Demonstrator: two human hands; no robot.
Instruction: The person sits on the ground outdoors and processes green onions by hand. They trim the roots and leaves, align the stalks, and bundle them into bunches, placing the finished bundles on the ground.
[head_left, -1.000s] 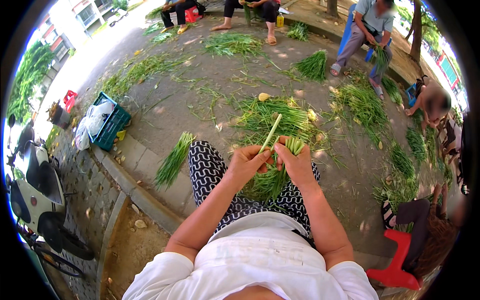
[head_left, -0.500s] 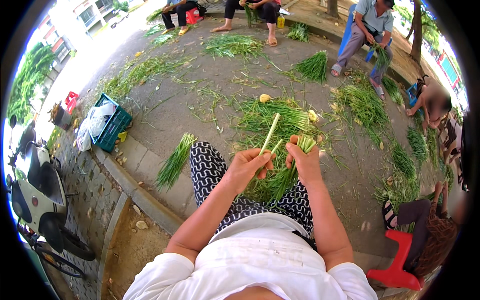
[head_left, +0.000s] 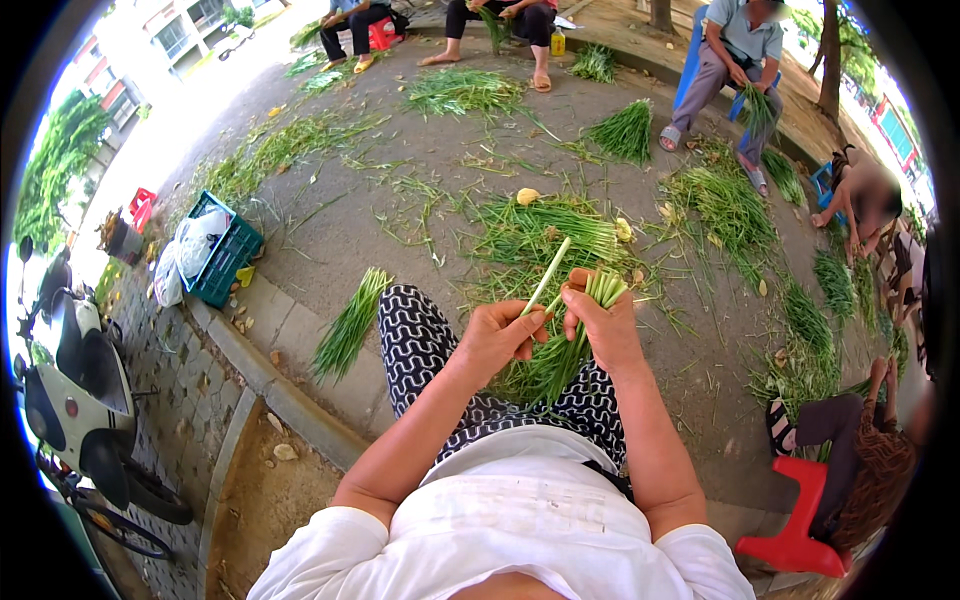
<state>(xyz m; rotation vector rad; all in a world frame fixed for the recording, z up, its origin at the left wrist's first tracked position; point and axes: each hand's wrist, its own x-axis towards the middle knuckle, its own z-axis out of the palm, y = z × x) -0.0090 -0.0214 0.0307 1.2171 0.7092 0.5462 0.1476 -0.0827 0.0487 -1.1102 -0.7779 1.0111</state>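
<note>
My left hand (head_left: 497, 335) pinches one thick pale-green stalk (head_left: 551, 272), its end pointing up and away to the right. Beside it, my right hand (head_left: 607, 325) is closed round a bunch of green onion-like stalks (head_left: 560, 368); the pale cut ends rise above the fist and the leaves hang down between my knees. The fingers of both hands nearly meet. Just beyond them lies a big heap of the same greens (head_left: 510, 228) on the ground. To the left of my knee rests a neat bunch (head_left: 353, 322).
A green crate (head_left: 232, 262) with white plastic bags stands at the left, near a kerb (head_left: 270, 372) and a parked scooter (head_left: 80, 400). Several seated people handle greens around the far side and right. A red plastic stool (head_left: 800, 520) is at lower right.
The stalk in my left hand has tilted further right, toward the bunch. My right hand has shifted slightly left, and the two hands are closer together.
</note>
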